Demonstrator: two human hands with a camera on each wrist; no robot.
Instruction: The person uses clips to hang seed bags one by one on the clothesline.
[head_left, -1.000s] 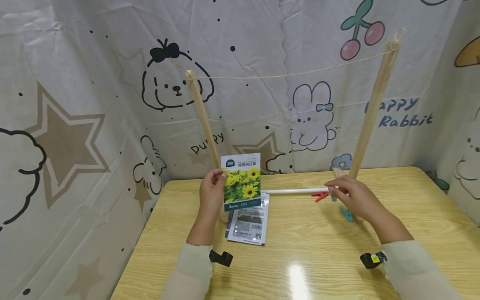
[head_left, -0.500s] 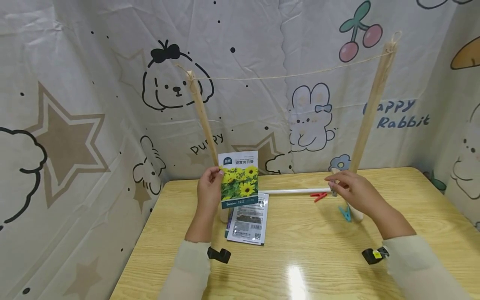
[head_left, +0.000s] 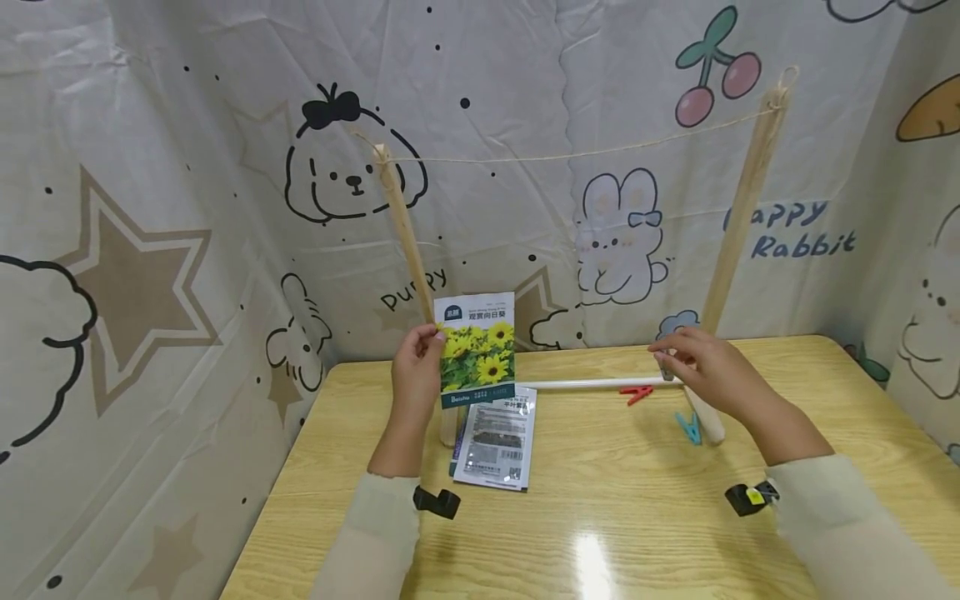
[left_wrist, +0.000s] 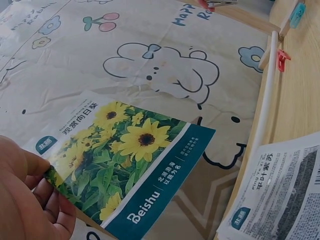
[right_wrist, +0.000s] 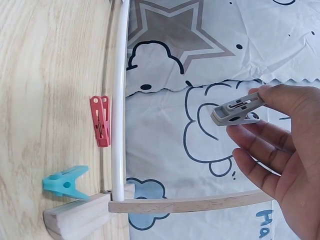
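My left hand (head_left: 415,367) pinches a seed packet (head_left: 480,354) by its left edge, its front of yellow sunflowers turned toward me. Between thumb and fingers of my right hand (head_left: 708,371) is a grey clothespin (right_wrist: 237,110), seen plainly in the right wrist view. The packet is raised above the table, overlapping the foot of the left wooden post (head_left: 405,229) in the head view. Below it on the table lie other seed packets (head_left: 495,442), the top one back side up. A red clothespin (head_left: 637,394) and a blue clothespin (head_left: 688,428) rest near the right post.
A thin string (head_left: 570,156) runs between the tops of the left post and the right wooden post (head_left: 742,217). A white rod (head_left: 592,383) joins the posts low down. Behind the table (head_left: 600,483) hangs a printed cloth (head_left: 495,67).
The left hand has lifted the sunflower packet slightly and shifted it a little left. The right hand has risen slightly with the grey clothespin, uncovering more of the right post's foot.
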